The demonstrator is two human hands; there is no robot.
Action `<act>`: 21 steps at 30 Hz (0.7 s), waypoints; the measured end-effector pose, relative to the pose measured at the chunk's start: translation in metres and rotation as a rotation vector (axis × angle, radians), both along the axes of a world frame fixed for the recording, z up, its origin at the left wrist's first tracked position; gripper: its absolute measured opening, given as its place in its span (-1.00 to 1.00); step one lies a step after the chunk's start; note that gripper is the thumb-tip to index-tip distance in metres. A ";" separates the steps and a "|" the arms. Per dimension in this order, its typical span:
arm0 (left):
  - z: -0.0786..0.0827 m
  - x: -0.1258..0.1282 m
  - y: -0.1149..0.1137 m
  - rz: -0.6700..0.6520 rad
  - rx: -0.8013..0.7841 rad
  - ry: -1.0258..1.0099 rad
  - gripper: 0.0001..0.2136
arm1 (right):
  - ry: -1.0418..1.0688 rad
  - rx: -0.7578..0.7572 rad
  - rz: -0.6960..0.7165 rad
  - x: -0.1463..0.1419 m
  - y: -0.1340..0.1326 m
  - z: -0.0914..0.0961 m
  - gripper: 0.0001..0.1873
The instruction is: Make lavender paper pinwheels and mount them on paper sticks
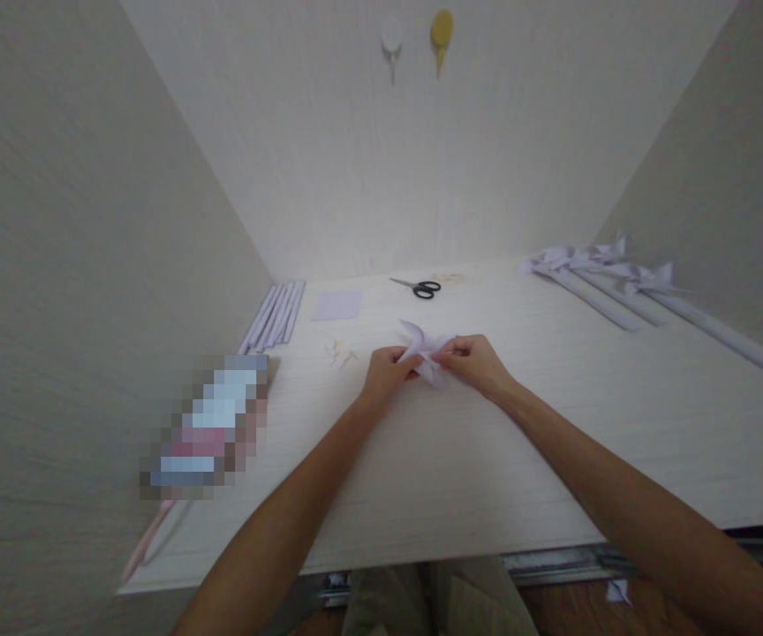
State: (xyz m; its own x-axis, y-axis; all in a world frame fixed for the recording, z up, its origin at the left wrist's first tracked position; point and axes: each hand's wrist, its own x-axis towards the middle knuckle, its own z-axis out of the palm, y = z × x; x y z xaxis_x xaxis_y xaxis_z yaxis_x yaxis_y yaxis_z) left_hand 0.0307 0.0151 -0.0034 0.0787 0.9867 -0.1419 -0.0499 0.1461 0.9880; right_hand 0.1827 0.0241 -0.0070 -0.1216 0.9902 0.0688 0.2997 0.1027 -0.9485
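Both my hands meet over the middle of the white table [461, 459]. My left hand [388, 371] and my right hand [474, 360] are closed in pinches on a pale lilac folded paper pinwheel [425, 349], whose pointed flaps stick up and out between my fingers. The paper piece rests at or just above the table surface; I cannot tell whether it touches.
Black-handled scissors [418, 287] lie at the back centre. A lilac paper square [337, 305] and several rolled paper sticks [275, 314] are at the back left. Finished pinwheels on sticks [610, 274] lie at the right. Small fasteners [342, 353] are scattered left of my hands. A blurred-out object [206, 424] sits at the left edge.
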 end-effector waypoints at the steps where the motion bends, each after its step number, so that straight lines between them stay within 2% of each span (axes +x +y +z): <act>1: 0.000 0.000 0.000 -0.002 0.006 0.011 -0.89 | -0.006 -0.002 -0.001 0.000 0.000 0.000 -0.68; 21: -0.006 -0.002 0.001 -0.030 0.082 0.134 -0.88 | -0.052 0.047 -0.022 -0.003 -0.001 -0.001 -0.70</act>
State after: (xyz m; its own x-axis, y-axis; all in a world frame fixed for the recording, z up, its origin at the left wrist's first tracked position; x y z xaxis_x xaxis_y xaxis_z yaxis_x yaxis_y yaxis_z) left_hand 0.0292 0.0160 -0.0094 0.0940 0.9929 -0.0722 0.0858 0.0642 0.9942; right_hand 0.1795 0.0234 -0.0078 -0.1048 0.9885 0.1092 0.3510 0.1395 -0.9259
